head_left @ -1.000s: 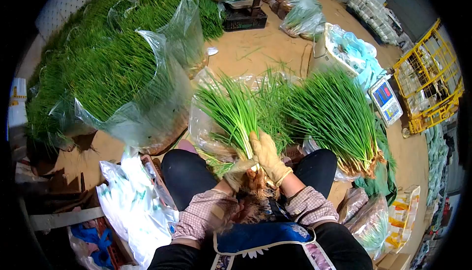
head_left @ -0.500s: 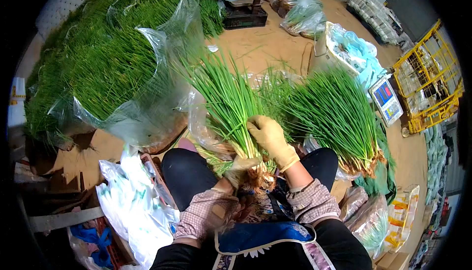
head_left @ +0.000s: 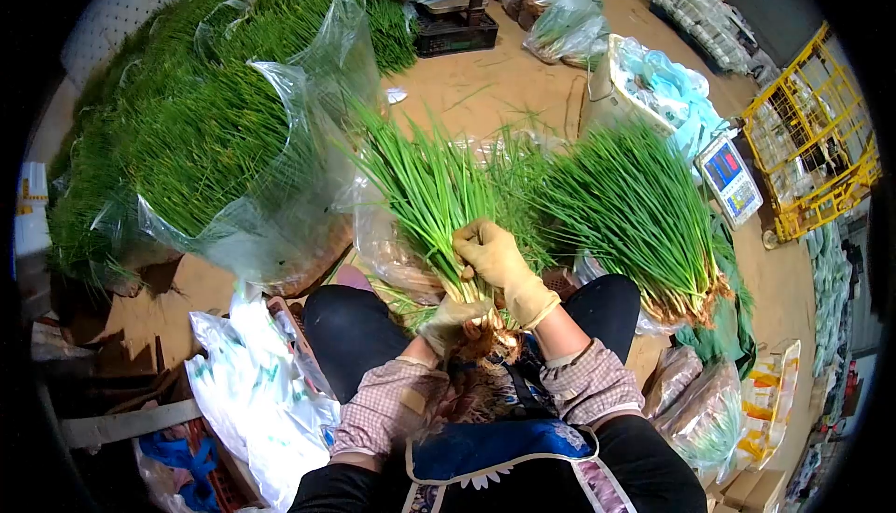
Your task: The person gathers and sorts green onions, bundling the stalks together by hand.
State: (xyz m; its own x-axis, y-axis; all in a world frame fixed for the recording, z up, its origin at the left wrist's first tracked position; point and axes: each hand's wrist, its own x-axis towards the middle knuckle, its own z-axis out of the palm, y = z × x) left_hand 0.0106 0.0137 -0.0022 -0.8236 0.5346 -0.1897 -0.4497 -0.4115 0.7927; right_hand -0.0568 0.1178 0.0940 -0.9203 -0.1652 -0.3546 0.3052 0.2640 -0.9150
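Note:
A bunch of green onions point(head_left: 425, 191) leans up and to the left between my knees, its brown roots toward me. My gloved left hand point(head_left: 452, 324) is wrapped round the stalks just above the roots. Higher up, my gloved right hand point(head_left: 499, 261) pinches stalks at the bunch's right side, its fingertips curled in. A larger pile of green onions point(head_left: 635, 224) lies to the right, roots at its lower right. Loose green leaves point(head_left: 518, 196) lie between the bunch and that pile.
Big clear bags of greens point(head_left: 205, 149) stand at the left. White plastic bags point(head_left: 257, 392) lie by my left knee. At the back is a black scale point(head_left: 457, 29). A white bin point(head_left: 611, 93), a digital scale point(head_left: 730, 180) and a yellow cart point(head_left: 812, 140) are at the right.
My right hand has moved up the stalks from beside my left hand, then slightly left. The bunch's leaves have spread and shifted left. My left hand has stayed near the roots.

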